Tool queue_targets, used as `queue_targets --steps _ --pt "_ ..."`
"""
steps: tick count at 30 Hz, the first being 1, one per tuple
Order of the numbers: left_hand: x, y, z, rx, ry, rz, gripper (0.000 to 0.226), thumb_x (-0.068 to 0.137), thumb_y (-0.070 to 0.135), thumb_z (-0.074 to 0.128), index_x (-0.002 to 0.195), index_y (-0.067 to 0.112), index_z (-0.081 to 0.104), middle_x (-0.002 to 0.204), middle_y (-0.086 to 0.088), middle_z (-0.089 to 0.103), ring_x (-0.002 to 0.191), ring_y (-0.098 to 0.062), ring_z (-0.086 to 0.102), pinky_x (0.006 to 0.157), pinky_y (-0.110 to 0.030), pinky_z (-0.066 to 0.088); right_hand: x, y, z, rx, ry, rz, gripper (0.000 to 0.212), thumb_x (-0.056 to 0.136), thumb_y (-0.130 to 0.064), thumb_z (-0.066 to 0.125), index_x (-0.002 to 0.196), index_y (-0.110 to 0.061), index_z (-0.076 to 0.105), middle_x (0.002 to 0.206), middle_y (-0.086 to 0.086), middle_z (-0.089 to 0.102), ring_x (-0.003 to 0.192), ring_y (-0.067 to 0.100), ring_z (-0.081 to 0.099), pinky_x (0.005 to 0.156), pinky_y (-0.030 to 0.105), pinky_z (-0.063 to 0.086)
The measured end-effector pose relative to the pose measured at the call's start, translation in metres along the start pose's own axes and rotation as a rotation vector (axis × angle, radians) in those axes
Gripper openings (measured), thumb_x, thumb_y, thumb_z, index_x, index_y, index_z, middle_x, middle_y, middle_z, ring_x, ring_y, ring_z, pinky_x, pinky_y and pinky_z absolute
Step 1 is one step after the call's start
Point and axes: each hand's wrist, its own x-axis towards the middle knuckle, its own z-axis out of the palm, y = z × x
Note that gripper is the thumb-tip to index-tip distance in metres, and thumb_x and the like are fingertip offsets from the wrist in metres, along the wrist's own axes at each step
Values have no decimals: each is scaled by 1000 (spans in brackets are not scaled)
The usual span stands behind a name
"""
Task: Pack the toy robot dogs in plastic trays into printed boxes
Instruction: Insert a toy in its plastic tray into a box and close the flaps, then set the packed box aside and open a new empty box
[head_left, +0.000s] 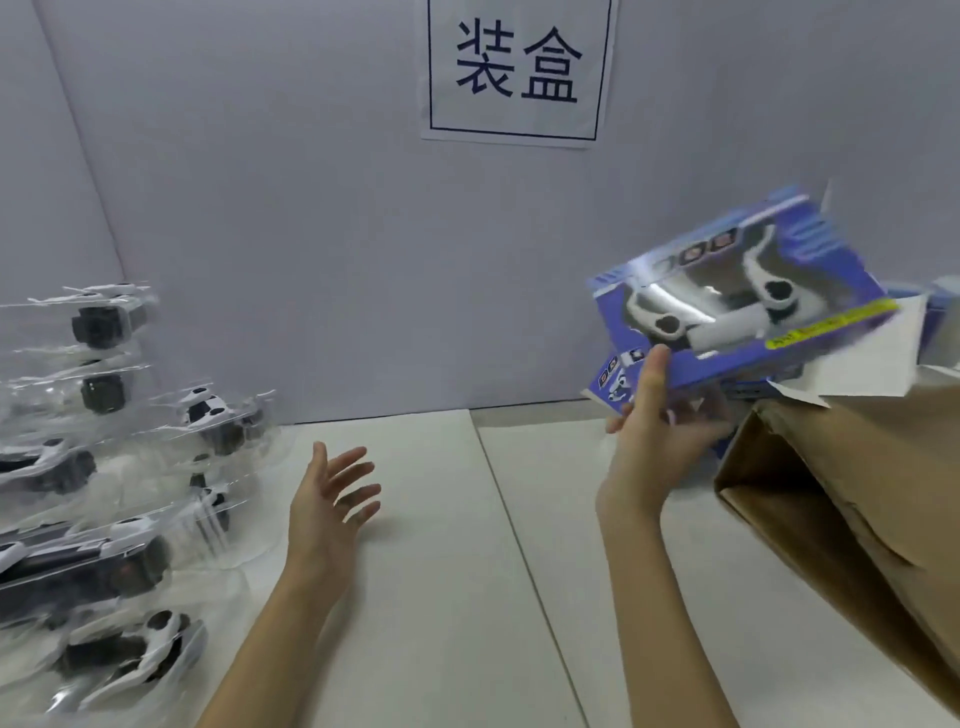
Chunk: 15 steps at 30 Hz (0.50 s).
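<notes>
My right hand (655, 421) grips a blue printed box (743, 301) by its near left corner, thumb on top and fingers underneath, and holds it tilted above the table at the right. A white and black robot dog shows through the box's window, blurred by motion. My left hand (332, 499) hovers over the white table (441, 571) with fingers spread and holds nothing. Several robot dogs in clear plastic trays (104, 467) are stacked at the left.
More blue printed boxes (618, 384) lie beneath the held one by the grey back wall. A brown cardboard carton (857, 493) with open flaps stands at the right edge. A paper sign (517, 67) hangs on the wall.
</notes>
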Motion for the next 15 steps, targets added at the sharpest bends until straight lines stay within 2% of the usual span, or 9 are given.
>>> queue_targets --steps 2,4,5,7,10,13,15 --pt "1 -1 1 -12 -2 -6 52 102 59 49 111 14 75 99 -3 71 84 -23 65 82 -38 53 22 -4 -8 39 161 -75 76 84 -30 87 136 -13 35 134 12 60 109 23 71 82 45 63" --pt "0 -2 3 -14 -13 -7 53 103 58 49 111 13 75 95 -3 71 80 -23 65 81 -38 52 37 2 -14 -36 149 -48 86 82 -21 89 143 -10 30 143 15 53 122 22 65 98 47 59" --pt "-1 -2 4 -13 -21 -6 53 103 58 48 111 12 75 94 -3 71 79 -23 65 80 -38 52 39 7 -17 -158 122 -24 93 80 -24 90 148 -9 29 145 16 50 125 22 62 99 43 58" --pt "-2 -3 6 -3 -31 -5 54 103 58 48 109 12 75 91 -4 70 76 -23 64 78 -37 51 40 26 -23 -508 73 -80 93 78 -29 91 149 -8 35 149 18 43 132 24 54 100 41 58" --pt "-4 -2 6 -5 -46 -8 54 103 57 48 108 10 74 89 -4 69 74 -22 63 77 -37 50 41 54 -27 -923 48 -138 91 78 -35 90 149 -15 36 154 21 34 137 34 40 107 52 45" --pt "-6 0 8 -12 -45 -17 54 104 57 48 107 10 74 89 -5 68 73 -22 61 76 -37 49 54 72 -25 -1011 60 -31 89 81 -40 87 148 -18 33 153 24 36 133 40 42 108 53 41" --pt "-7 1 8 -17 -48 -22 54 104 56 48 106 9 74 88 -5 68 73 -22 61 76 -37 49 65 80 -30 -1028 74 10 80 84 -38 84 143 -18 35 150 25 39 130 42 45 106 56 42"
